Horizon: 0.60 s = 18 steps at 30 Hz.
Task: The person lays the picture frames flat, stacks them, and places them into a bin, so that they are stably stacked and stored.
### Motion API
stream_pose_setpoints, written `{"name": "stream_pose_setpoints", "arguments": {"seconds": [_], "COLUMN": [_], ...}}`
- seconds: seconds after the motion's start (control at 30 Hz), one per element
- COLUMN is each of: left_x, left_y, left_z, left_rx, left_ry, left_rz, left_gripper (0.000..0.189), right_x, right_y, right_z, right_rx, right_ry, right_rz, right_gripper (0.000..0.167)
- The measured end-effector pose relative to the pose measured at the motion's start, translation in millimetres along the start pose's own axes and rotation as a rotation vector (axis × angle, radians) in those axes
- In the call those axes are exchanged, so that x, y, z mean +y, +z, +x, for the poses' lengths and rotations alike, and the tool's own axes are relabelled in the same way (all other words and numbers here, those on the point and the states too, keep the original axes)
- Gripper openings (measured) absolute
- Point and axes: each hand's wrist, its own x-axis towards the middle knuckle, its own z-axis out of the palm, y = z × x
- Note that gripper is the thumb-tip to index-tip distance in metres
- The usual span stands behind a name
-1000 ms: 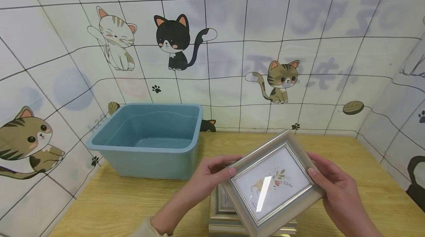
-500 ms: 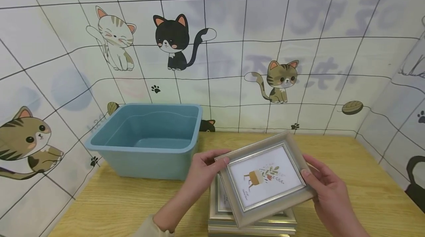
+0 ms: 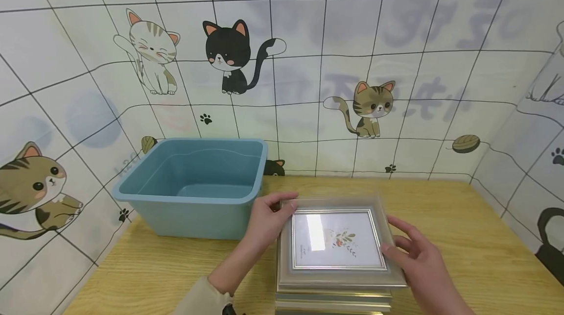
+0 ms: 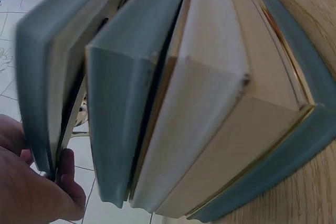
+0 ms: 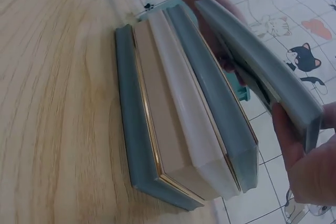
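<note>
A silver-edged picture frame (image 3: 337, 278) with a floral print under glass is held between both hands, just above a stack of picture frames (image 3: 332, 300). The left hand (image 3: 269, 219) pinches its far left corner, thumb on top. At the right edge the right hand (image 3: 416, 256) grips it, thumb on the face and fingers beneath. In the right wrist view a gap shows between the held picture frame (image 5: 262, 61) and the stack (image 5: 178, 114). The left wrist view shows the stacked picture frames' (image 4: 184, 103) edges, blue-grey, white and beige, with the left hand (image 4: 37, 187) beside them.
A blue plastic bin (image 3: 189, 214) stands at the back left of the wooden table (image 3: 176, 276); its visible inside holds nothing. Behind the table rises a wall covering (image 3: 299, 80) with cat drawings. A dark object (image 3: 551, 241) shows at the right edge.
The held picture frame has turned from a slant to square with the stack and come down over it. Both hands have moved with it, keeping their hold.
</note>
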Motion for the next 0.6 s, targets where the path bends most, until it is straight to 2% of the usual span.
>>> {"name": "stream_pose_setpoints", "arguments": {"seconds": [0.1, 0.23, 0.33, 0.47, 0.6], "left_x": [-5.1, -14.9, -20.8, -24.8, -28.0], "left_y": [2.4, 1.3, 0.0, -3.0, -6.2], "left_z": [2.0, 4.5, 4.9, 5.0, 5.0], "left_rx": [0.008, 0.003, -0.010, -0.039, -0.074], "left_ry": [0.012, 0.006, 0.003, 0.041, 0.049], "left_rz": [0.067, 0.125, 0.150, 0.161, 0.190], "left_gripper": [0.018, 0.016, 0.016, 0.017, 0.016], "right_x": [-7, -13, -10, -5, -2], "right_y": [5, 8, 7, 6, 5], "right_z": [-3.1, -2.1, -1.0, 0.0, 3.5], "right_rx": [-0.007, 0.002, 0.016, 0.033, 0.024], "right_ry": [0.044, 0.052, 0.034, -0.020, -0.029], "right_rz": [-0.202, -0.390, -0.477, -0.572, -0.631], "right_gripper": [0.060, 0.060, 0.056, 0.051, 0.049]}}
